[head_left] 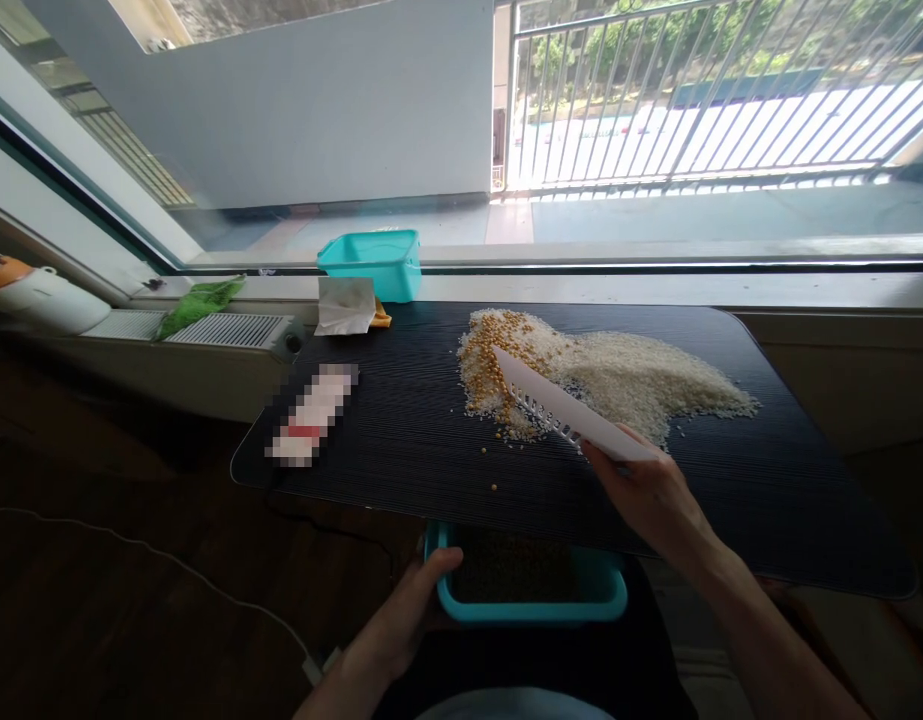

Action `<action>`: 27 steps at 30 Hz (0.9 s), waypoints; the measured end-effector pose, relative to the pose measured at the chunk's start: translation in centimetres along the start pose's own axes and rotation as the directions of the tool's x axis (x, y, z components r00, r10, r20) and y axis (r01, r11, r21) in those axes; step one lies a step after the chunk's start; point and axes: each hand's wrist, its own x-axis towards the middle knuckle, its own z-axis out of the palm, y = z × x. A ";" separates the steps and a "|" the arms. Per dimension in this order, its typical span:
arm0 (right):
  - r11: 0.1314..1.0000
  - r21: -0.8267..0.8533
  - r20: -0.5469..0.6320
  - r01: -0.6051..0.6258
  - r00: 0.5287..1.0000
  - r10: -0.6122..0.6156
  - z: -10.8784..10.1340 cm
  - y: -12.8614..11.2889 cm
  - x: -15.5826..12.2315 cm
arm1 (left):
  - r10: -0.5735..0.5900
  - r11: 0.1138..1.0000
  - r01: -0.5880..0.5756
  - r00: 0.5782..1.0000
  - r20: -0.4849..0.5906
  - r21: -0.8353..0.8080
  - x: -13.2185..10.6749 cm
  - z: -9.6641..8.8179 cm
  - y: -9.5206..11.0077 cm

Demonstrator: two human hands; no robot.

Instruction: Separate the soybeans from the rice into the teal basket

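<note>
Rice pile [641, 372] lies right of centre, we note, just beyond the right hand [651, 482], closed on a slotted scraper [562, 403] slanting up-left to yellow kernels [482, 345]; left hand [405, 610] grips turquoise tub [532, 611].

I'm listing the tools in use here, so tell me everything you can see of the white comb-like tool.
The white tool is long, thin and flat-faced, perhaps plastic, with a pointed far end and a row of slots or teeth along its lower edge. The right hand grips its near end. It slants away to the left above the dark table, its tip over yellow kernels; whether it touches them is unclear.
</note>
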 end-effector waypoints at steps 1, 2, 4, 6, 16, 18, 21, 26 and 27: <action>1.000 0.007 0.027 0.008 1.000 -0.008 -0.1 -0.1 0.0 | -0.008 1.000 0.008 1.000 -0.005 -0.003 0.0 -0.1 0.0; 1.000 0.017 0.051 0.013 0.999 -0.014 -0.3 -0.2 -0.1 | -0.012 1.000 0.012 1.000 -0.009 -0.004 0.0 -0.1 0.0; 0.999 0.038 0.070 0.009 0.997 -0.011 -0.6 -0.1 -0.7 | -0.008 1.000 0.008 1.000 -0.017 0.001 -0.1 -0.2 0.0; 0.998 0.061 0.071 -0.016 0.997 0.012 -1.0 0.1 -1.6 | 0.014 1.000 -0.013 1.000 -0.018 0.013 -0.3 -0.3 0.1; 0.985 0.167 0.185 -0.051 0.983 0.019 0.3 -1.1 -3.0 | 0.066 0.997 -0.064 0.996 -0.058 0.039 -1.2 -1.5 0.5; 0.987 0.152 0.169 -0.054 0.985 0.028 0.7 -1.0 -2.7 | 0.069 0.997 -0.067 0.996 -0.059 0.029 -1.1 -1.9 0.5; 0.989 0.141 0.149 -0.044 0.989 0.023 0.9 -0.6 -2.5 | 0.073 0.997 -0.073 0.994 -0.075 0.014 -1.1 -2.5 0.5; 0.991 0.124 0.210 -0.047 0.977 0.020 1.4 0.3 -2.8 | 0.078 0.997 -0.077 0.992 -0.098 0.015 -1.1 -3.1 0.6; 0.991 0.123 0.227 -0.052 0.974 0.023 1.6 0.4 -2.9 | 0.078 0.997 -0.077 0.992 -0.099 0.017 -1.1 -3.2 0.6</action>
